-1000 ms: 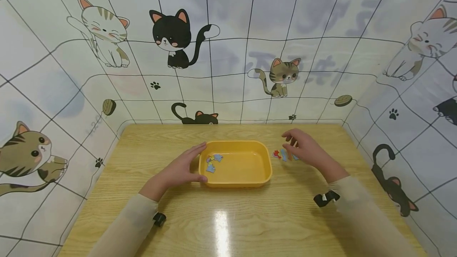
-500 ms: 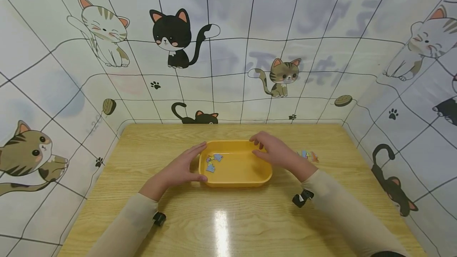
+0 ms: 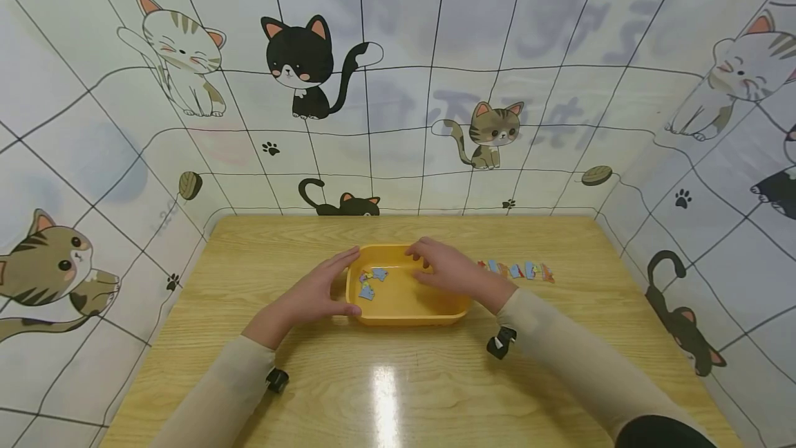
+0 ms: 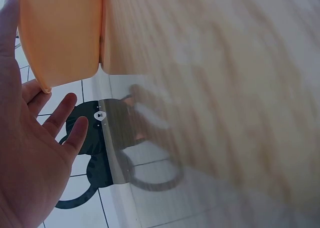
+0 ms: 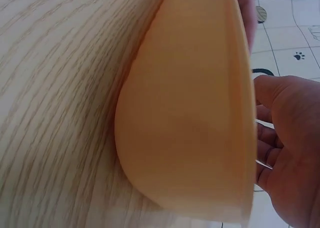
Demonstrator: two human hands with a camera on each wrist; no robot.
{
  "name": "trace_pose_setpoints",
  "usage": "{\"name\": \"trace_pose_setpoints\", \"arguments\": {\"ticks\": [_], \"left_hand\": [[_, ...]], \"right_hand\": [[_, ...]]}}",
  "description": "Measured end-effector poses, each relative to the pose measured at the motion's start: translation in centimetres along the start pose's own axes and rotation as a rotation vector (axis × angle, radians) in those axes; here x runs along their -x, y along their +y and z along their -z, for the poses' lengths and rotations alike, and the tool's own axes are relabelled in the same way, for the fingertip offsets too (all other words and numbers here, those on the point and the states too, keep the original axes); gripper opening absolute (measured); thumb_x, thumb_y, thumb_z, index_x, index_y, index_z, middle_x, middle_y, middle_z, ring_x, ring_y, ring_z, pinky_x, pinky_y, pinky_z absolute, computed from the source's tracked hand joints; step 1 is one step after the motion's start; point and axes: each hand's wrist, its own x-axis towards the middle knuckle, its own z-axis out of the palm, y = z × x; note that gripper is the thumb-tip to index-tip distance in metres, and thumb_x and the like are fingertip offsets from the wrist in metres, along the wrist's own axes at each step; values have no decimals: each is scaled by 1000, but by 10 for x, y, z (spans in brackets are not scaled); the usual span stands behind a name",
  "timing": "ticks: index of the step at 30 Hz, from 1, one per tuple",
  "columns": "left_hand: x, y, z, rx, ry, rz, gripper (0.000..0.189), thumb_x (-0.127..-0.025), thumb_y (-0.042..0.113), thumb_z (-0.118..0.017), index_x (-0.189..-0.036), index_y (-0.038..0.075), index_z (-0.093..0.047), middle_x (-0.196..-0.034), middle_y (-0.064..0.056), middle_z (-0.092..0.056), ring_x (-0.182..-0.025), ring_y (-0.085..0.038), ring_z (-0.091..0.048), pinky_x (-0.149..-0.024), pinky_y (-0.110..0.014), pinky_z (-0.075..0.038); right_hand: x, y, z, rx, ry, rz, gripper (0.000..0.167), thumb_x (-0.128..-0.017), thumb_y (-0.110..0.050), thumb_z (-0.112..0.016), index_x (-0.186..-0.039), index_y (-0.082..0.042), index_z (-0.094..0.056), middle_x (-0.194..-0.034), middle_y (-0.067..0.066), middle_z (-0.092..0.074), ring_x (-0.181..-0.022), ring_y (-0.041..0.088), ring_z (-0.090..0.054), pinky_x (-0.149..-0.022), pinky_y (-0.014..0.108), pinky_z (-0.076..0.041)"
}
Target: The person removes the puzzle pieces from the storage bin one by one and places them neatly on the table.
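Observation:
A yellow tray lies on the table. My left hand rests at its left end, with the thumb near the front corner and straight fingers along the back corner. In the left wrist view, the fingers are spread beside the tray wall. Several small flat pieces, like jigsaw pieces, lie in the tray's left part. My right hand is over the tray's right half, fingers loosely bent, with nothing visible in them. In the right wrist view, that hand shows beyond the tray wall.
A row of several similar coloured pieces lies on the table right of the tray, beside my right forearm. The wooden table meets cat-patterned wall sheets at the back and sides.
My right hand has moved left from the row of pieces, across the tray's right rim, to above the tray. The row is now uncovered. My left hand and the tray stay put.

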Motion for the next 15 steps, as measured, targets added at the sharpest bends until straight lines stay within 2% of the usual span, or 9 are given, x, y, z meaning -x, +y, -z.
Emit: {"name": "trace_pose_setpoints", "arguments": {"ticks": [10,15], "left_hand": [[0,-3,0,-5,11,-41,118,-84,57,-95,-177,21,-31,-183,5,-24,-167,-39,-24,-127,-75,-25],[0,-2,0,-2,-6,-23,118,-84,57,-95,-177,23,-30,-183,7,-22,-168,-35,-22,-131,-67,-24]], "right_hand": [[-22,-9,-14,-28,-91,-29,48,-102,-17,-80,-147,-5,-66,-133,11,-68,-108,23,-66,-95,41,-60],[-32,-16,-20,-18,-131,-20,47,-103,-19,-80,-146,-7,-67,-133,9,-69,-108,20,-64,-100,40,-58]]}}
